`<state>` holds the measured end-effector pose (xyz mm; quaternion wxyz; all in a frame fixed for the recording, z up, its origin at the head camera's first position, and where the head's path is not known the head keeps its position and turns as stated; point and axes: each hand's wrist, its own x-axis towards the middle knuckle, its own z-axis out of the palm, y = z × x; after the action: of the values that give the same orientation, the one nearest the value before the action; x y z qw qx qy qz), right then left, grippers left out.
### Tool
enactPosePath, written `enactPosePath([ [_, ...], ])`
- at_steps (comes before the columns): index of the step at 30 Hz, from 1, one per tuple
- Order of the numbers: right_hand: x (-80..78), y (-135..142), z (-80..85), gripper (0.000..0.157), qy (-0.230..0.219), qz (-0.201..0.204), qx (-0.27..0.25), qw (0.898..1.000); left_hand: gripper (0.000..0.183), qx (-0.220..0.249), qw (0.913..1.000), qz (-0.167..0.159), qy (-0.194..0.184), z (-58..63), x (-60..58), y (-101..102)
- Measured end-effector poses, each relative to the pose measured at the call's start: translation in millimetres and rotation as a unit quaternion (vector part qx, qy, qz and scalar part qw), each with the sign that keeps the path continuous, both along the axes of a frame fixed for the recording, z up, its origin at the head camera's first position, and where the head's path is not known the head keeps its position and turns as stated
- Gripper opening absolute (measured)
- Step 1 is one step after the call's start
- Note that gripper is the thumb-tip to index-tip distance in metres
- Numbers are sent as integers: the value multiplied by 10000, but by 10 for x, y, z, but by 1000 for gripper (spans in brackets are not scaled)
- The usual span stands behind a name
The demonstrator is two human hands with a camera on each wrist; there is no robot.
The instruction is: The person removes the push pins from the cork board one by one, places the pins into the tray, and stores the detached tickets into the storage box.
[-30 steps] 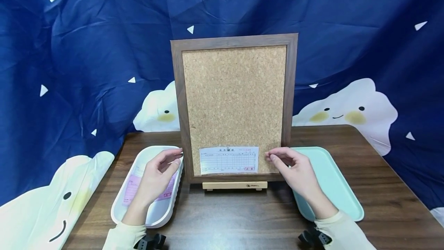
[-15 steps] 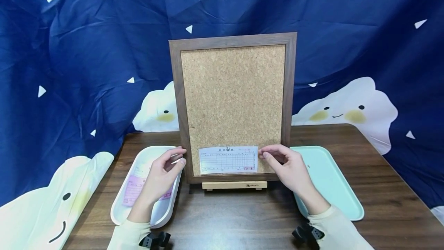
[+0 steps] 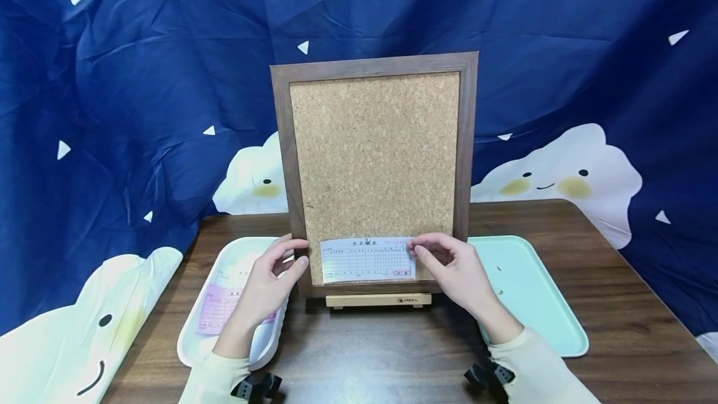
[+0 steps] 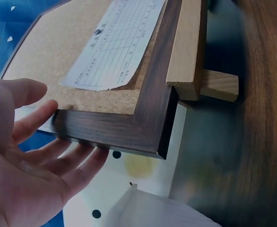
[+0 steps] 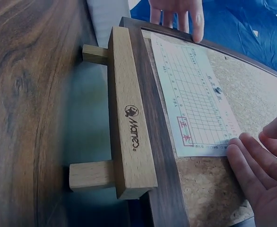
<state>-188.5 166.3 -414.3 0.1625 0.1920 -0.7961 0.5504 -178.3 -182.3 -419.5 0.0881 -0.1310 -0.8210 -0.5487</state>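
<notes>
A cork board (image 3: 374, 154) in a dark wooden frame leans on a small wooden easel (image 3: 378, 300). Low on the cork is a white printed form slip (image 3: 364, 260) with a red stamp box; a small dark spot marks the middle of its top edge. My right hand (image 3: 457, 267) touches the slip's upper right corner with its fingertips, as the right wrist view (image 5: 266, 165) also shows. At the frame's lower left side, the fingertips of my left hand (image 3: 269, 279) rest against the wood, fingers loosely extended in the left wrist view.
On the left stands a white tray (image 3: 191, 335) with pink and white slips (image 3: 215, 310) in it, partly behind my left arm. A mint green tray (image 3: 538, 298) lies on the right, with a few tiny objects inside. Blue cloud-print cloth (image 3: 112, 80) hangs behind the table.
My right hand has moved left from the bare cork onto the slip's upper right corner. The left hand has shifted slightly right, reaching further over the frame's edge.
</notes>
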Motion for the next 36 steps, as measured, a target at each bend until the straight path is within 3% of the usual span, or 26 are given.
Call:
enactPosePath([
  [25,-30,-159,-5,14,-264,176,-200,9993,28,-142,9999,9,87,0,-29,152],
  [36,-38,-224,5,16,-220,257,-211,9992,27,-377,9983,159,-414,67,-20,234],
])
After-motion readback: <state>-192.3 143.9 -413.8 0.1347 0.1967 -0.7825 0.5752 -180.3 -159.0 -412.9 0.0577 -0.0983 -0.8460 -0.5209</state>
